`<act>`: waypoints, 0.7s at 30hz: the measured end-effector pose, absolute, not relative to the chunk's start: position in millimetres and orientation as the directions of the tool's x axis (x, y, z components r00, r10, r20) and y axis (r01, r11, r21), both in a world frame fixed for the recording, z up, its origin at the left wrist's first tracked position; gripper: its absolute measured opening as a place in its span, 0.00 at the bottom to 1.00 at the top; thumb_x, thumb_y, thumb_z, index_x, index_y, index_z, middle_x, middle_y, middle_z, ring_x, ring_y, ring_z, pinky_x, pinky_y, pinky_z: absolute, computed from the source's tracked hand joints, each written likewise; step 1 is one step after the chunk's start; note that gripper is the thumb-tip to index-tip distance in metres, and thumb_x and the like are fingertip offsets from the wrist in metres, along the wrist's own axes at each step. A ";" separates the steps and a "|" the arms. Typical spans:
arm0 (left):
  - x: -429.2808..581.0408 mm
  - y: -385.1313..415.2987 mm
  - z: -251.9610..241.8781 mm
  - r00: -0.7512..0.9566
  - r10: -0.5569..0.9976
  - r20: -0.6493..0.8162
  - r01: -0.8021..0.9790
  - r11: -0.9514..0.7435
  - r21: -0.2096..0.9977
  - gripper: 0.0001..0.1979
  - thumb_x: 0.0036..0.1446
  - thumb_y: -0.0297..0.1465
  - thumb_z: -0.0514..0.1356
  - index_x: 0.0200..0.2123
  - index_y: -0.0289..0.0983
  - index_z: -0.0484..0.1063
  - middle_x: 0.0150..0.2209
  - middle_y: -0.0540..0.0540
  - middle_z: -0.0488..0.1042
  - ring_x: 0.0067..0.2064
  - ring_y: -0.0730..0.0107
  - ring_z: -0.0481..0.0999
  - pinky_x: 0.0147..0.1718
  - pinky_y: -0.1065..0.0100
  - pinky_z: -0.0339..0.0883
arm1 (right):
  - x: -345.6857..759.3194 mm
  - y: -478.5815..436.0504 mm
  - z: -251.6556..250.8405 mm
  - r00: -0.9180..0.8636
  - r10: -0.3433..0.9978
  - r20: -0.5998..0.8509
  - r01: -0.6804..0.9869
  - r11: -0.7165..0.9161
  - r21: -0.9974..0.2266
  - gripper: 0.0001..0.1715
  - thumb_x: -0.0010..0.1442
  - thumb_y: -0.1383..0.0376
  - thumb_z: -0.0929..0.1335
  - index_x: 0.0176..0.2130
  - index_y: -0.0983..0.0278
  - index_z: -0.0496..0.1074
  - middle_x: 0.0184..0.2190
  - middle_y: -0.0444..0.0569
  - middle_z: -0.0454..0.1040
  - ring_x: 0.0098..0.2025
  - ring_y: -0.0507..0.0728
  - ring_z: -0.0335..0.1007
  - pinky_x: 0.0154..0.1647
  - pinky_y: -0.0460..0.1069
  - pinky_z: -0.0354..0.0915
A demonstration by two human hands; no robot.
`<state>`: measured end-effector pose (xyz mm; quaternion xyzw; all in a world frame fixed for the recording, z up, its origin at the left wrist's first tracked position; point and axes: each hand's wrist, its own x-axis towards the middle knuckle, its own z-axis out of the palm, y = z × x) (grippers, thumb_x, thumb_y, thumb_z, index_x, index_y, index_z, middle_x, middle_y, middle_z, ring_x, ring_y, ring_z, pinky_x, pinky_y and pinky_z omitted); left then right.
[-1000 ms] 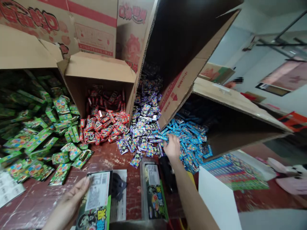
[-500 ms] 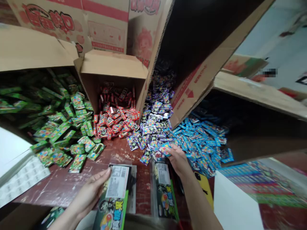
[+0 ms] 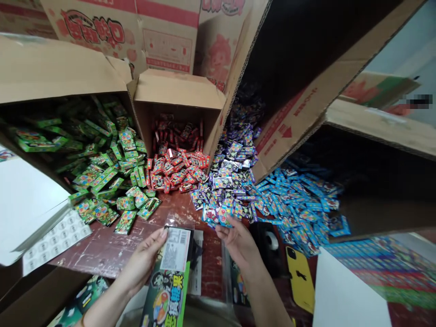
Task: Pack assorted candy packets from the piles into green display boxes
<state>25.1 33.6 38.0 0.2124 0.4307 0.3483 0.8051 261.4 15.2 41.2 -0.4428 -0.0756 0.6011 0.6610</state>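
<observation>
My left hand [image 3: 145, 261] grips the top left edge of a clear bag with a green printed card and a white barcode label [image 3: 171, 277], held upright near the table's front edge. My right hand [image 3: 237, 240] is closed on a few small candy packets [image 3: 217, 215], blue and purple, just in front of the purple pile [image 3: 229, 179]. Four piles spill from tipped cardboard boxes: green packets [image 3: 102, 177], red packets [image 3: 177, 165], purple in the middle and blue packets [image 3: 296, 204] on the right.
Open cardboard boxes [image 3: 177, 91] lie on their sides along the back of the dark red table [image 3: 102, 247]. A sticker sheet [image 3: 54, 240] and white board sit at left. A tape roll [image 3: 271, 240], a yellow phone [image 3: 299, 277] and a white box [image 3: 340, 295] are at right.
My right hand drew back from the blue pile toward me with a few packets in its fingers. The left hand raised the bag slightly; the camera view shifted left and down.
</observation>
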 end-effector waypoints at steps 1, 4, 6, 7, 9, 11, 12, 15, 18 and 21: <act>24.4 33.5 36.7 0.381 0.742 -0.551 -0.376 0.669 0.641 0.18 0.42 0.40 0.72 0.34 0.37 0.75 0.28 0.50 0.79 0.30 0.70 0.77 0.32 0.73 0.67 | 261.4 13.0 40.8 0.256 0.866 -0.429 -0.737 -0.113 -0.667 0.15 0.40 0.67 0.79 0.29 0.61 0.74 0.26 0.41 0.80 0.27 0.57 0.79 0.28 0.49 0.74; 21.9 33.1 31.9 0.379 0.745 -0.549 -0.373 0.666 0.646 0.15 0.45 0.39 0.71 0.34 0.38 0.75 0.30 0.51 0.79 0.32 0.71 0.77 0.34 0.74 0.67 | 261.7 6.7 41.1 0.205 0.905 -0.373 -0.743 -0.105 -0.661 0.14 0.42 0.67 0.79 0.29 0.60 0.74 0.32 0.41 0.81 0.36 0.61 0.80 0.37 0.52 0.75; 20.9 32.7 28.6 0.386 0.750 -0.538 -0.374 0.660 0.652 0.13 0.48 0.38 0.69 0.34 0.38 0.75 0.31 0.51 0.79 0.32 0.72 0.77 0.34 0.75 0.67 | 261.3 3.7 41.7 0.184 0.923 -0.337 -0.744 -0.092 -0.661 0.13 0.42 0.66 0.79 0.29 0.59 0.74 0.33 0.40 0.81 0.40 0.61 0.79 0.41 0.53 0.74; 20.8 32.5 27.3 0.391 0.751 -0.532 -0.379 0.658 0.650 0.12 0.49 0.38 0.69 0.34 0.38 0.75 0.31 0.51 0.79 0.32 0.72 0.77 0.34 0.75 0.67 | 260.8 2.9 42.0 0.196 0.925 -0.326 -0.739 -0.079 -0.669 0.14 0.42 0.65 0.79 0.30 0.59 0.74 0.33 0.40 0.80 0.40 0.61 0.79 0.41 0.52 0.73; 21.5 32.1 26.1 0.412 0.745 -0.524 -0.388 0.664 0.640 0.12 0.50 0.37 0.68 0.35 0.38 0.75 0.31 0.51 0.79 0.31 0.73 0.77 0.34 0.75 0.68 | 259.1 2.7 43.0 0.259 0.915 -0.308 -0.702 -0.041 -0.711 0.16 0.42 0.65 0.79 0.32 0.59 0.74 0.31 0.39 0.80 0.36 0.58 0.80 0.38 0.50 0.73; 22.9 31.7 26.9 0.444 0.734 -0.514 -0.384 0.674 0.632 0.12 0.51 0.37 0.68 0.35 0.37 0.75 0.30 0.49 0.79 0.30 0.73 0.77 0.33 0.74 0.68 | 256.7 4.1 45.4 0.326 0.902 -0.282 -0.642 -0.008 -0.767 0.17 0.44 0.66 0.78 0.34 0.59 0.73 0.27 0.39 0.78 0.28 0.54 0.78 0.31 0.46 0.72; 23.6 31.4 27.9 0.458 0.729 -0.509 -0.377 0.677 0.632 0.12 0.51 0.38 0.68 0.36 0.36 0.76 0.30 0.48 0.80 0.29 0.72 0.77 0.33 0.74 0.68 | 255.4 5.0 47.2 0.339 0.903 -0.266 -0.617 0.000 -0.787 0.16 0.45 0.65 0.78 0.34 0.60 0.72 0.26 0.39 0.77 0.25 0.53 0.77 0.27 0.45 0.71; 24.8 30.1 30.6 0.476 0.720 -0.505 -0.359 0.683 0.636 0.13 0.50 0.38 0.68 0.35 0.35 0.76 0.29 0.47 0.80 0.29 0.71 0.77 0.32 0.73 0.68 | 253.0 7.2 53.0 0.283 0.932 -0.228 -0.591 -0.018 -0.806 0.15 0.48 0.62 0.77 0.34 0.60 0.71 0.24 0.39 0.75 0.21 0.53 0.74 0.20 0.45 0.69; 24.0 27.8 30.3 0.462 0.735 -0.496 -0.372 0.668 0.644 0.11 0.51 0.37 0.67 0.34 0.36 0.76 0.29 0.48 0.80 0.29 0.72 0.76 0.31 0.74 0.68 | 253.7 6.8 54.0 0.185 0.965 -0.187 -0.599 -0.040 -0.800 0.16 0.48 0.63 0.77 0.36 0.58 0.71 0.31 0.41 0.77 0.28 0.55 0.77 0.24 0.46 0.71; 22.8 24.8 28.5 0.467 0.750 -0.469 -0.366 0.647 0.670 0.09 0.54 0.37 0.65 0.35 0.37 0.76 0.30 0.49 0.80 0.30 0.72 0.76 0.32 0.75 0.67 | 256.1 7.6 50.2 0.157 0.981 -0.113 -0.577 -0.001 -0.816 0.14 0.46 0.60 0.77 0.34 0.59 0.74 0.44 0.47 0.76 0.44 0.60 0.75 0.41 0.52 0.73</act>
